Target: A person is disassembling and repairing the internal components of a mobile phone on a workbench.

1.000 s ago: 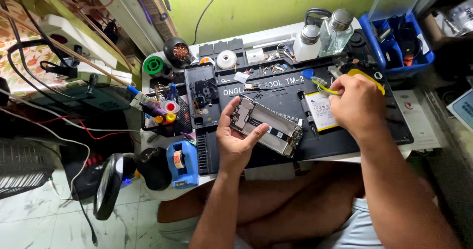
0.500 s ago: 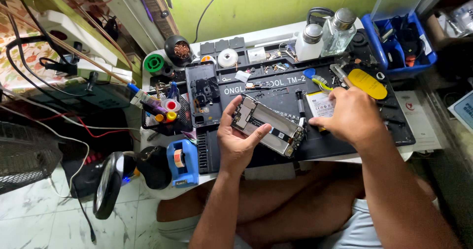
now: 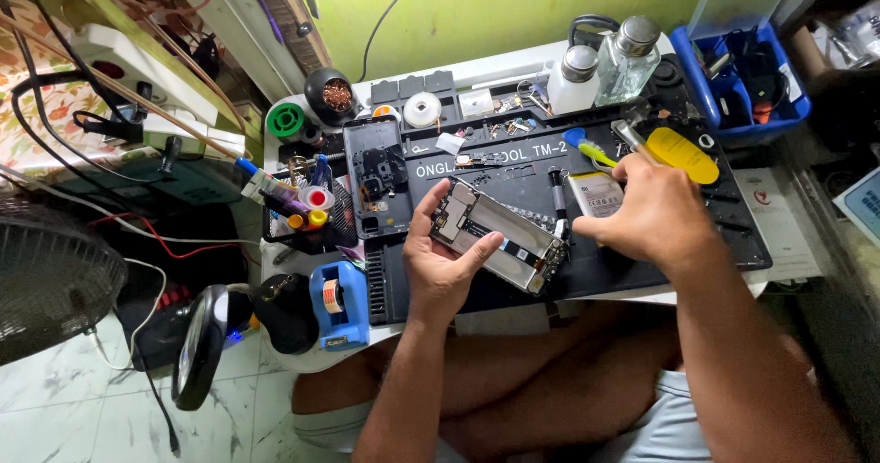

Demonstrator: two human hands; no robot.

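My left hand cradles an opened phone body with its back cover off, held above a black repair mat. My right hand sits at the phone's right end, fingers pinched around a thin metal tool whose tip I cannot see. A loose phone battery lies on the mat just beyond that hand. A black phone back cover lies at the mat's left side.
A yellow pry tool, a small blue and yellow brush and two glass bottles sit at the back. A blue bin stands at right, a blue tape dispenser and magnifier lamp at left.
My right hand has come from the back right of the mat, near the yellow pry tool, down to the phone's right end. The left hand has kept holding the phone.
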